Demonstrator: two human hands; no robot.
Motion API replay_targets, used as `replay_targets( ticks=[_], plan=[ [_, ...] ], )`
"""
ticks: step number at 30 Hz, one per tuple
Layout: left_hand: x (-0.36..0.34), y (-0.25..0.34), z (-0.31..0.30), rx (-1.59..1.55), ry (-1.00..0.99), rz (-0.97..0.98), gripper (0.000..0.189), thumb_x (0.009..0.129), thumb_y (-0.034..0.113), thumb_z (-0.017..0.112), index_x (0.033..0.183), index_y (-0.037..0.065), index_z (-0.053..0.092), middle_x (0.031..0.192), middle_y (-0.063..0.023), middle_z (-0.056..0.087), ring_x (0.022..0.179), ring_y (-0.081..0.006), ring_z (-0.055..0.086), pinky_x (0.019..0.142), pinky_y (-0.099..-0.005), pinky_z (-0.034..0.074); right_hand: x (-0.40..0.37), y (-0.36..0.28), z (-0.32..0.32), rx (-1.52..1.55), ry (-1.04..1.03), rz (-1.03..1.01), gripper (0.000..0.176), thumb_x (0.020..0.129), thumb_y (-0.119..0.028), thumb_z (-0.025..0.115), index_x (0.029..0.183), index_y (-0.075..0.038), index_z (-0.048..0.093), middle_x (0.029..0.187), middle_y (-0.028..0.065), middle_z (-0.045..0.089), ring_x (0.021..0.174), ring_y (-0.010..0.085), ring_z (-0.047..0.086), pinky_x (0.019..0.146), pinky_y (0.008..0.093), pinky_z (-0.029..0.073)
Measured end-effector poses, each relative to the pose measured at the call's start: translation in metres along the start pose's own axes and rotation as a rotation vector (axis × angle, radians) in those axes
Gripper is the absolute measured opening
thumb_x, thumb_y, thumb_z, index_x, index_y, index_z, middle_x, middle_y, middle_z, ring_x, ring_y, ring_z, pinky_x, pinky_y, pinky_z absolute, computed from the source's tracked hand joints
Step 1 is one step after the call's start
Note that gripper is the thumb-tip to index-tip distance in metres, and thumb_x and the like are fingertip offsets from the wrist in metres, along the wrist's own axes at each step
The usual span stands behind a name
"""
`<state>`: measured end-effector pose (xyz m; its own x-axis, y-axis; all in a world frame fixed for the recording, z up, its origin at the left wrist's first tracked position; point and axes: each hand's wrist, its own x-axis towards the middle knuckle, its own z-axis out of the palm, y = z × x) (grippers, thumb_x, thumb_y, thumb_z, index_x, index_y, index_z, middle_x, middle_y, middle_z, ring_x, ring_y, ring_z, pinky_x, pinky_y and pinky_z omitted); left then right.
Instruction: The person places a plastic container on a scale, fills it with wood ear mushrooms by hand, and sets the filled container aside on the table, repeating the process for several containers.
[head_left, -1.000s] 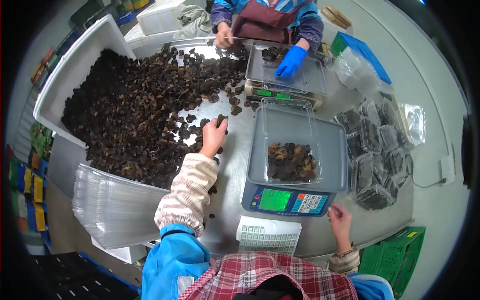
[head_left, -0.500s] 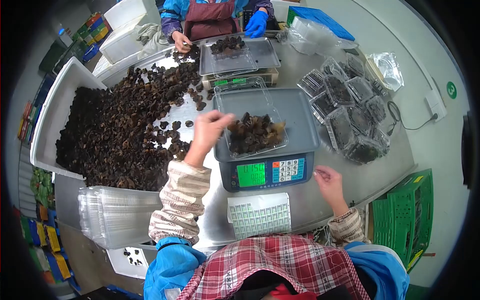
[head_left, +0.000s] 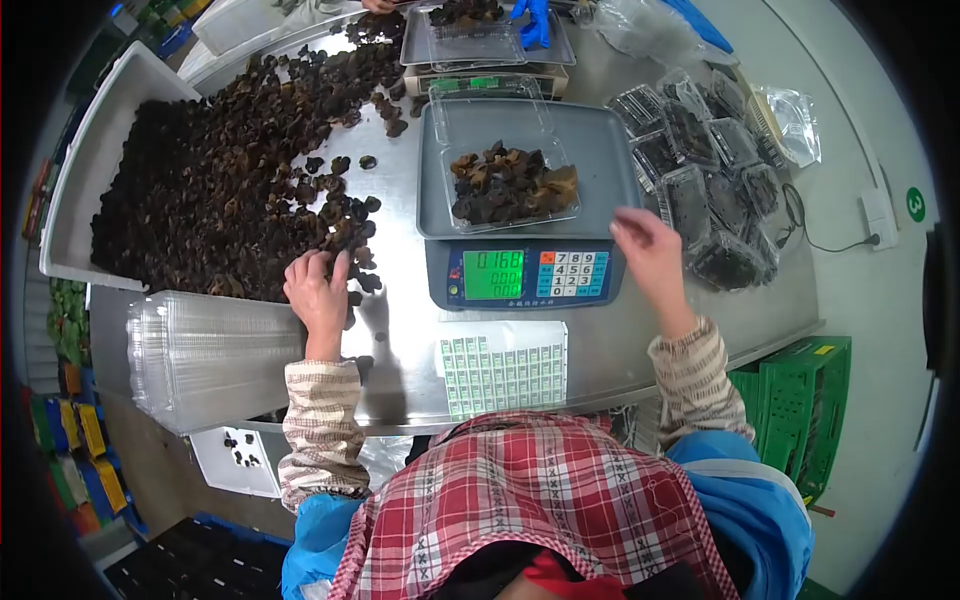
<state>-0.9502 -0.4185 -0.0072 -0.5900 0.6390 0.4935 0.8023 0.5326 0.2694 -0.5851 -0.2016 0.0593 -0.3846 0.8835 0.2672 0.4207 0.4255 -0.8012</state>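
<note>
Left hand [head_left: 318,290] meets the fungus pile [head_left: 230,170] at eight o'clock from the scale [head_left: 530,275], grip unclear; well apart, at four, the right hand [head_left: 652,245] hangs loosely open. The filled box [head_left: 550,216] tops the scale, apparently for weighing.

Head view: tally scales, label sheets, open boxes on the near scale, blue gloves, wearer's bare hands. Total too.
Scales: 2 (near scale, far scale)
Label sheet: 1
Open clear box: 1
Blue glove: 1
Wearer's bare hands: 2 (left hand, right hand)
Total: 7
</note>
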Motion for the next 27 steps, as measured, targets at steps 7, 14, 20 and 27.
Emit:
replay_targets(
  ticks=[7,14,20,27],
  plan=[
    [0.018,0.103,-0.010,-0.452,-0.052,0.156,0.028,0.076,0.021,0.072,0.097,0.003,0.064,0.093,-0.0103,0.064,0.092,-0.0281,0.056,0.080,-0.0374,0.044,0.058,-0.014,0.042,-0.457,-0.135,-0.390,0.016,0.082,-0.024,0.063,0.083,-0.009,0.068,0.089,0.0062,0.057,0.085,0.0244,0.058,0.068,0.0368,0.050],
    [0.038,0.149,0.023,-0.489,-0.092,0.229,0.039,0.076,0.024,0.071,0.103,-0.002,0.061,0.106,-0.0151,0.062,0.100,-0.0318,0.056,0.087,-0.0392,0.044,0.100,-0.022,0.036,-0.335,-0.259,-0.185,0.031,0.087,-0.036,0.056,0.079,-0.009,0.068,0.085,0.0086,0.058,0.078,0.0267,0.060,0.069,0.0347,0.049],
    [0.048,0.154,0.013,-0.566,-0.161,0.058,0.039,0.080,0.025,0.069,0.106,-0.003,0.062,0.100,-0.0154,0.064,0.090,-0.0250,0.061,0.078,-0.0335,0.048,0.176,0.013,0.066,0.457,-0.160,0.523,0.050,0.093,-0.047,0.046,0.102,-0.002,0.065,0.093,0.0067,0.068,0.082,0.0184,0.062,0.071,0.0349,0.048],
    [0.048,0.137,0.006,-0.914,-0.497,-0.491,0.049,0.095,0.040,0.047,0.100,-0.006,0.062,0.077,-0.0101,0.062,0.054,-0.0123,0.057,0.045,-0.0255,0.045,0.066,0.013,0.030,0.070,-0.186,-0.214,0.037,0.093,-0.029,0.052,0.120,-0.005,0.056,0.096,0.0036,0.066,0.080,0.0133,0.061,0.069,0.0290,0.047]
  ],
)
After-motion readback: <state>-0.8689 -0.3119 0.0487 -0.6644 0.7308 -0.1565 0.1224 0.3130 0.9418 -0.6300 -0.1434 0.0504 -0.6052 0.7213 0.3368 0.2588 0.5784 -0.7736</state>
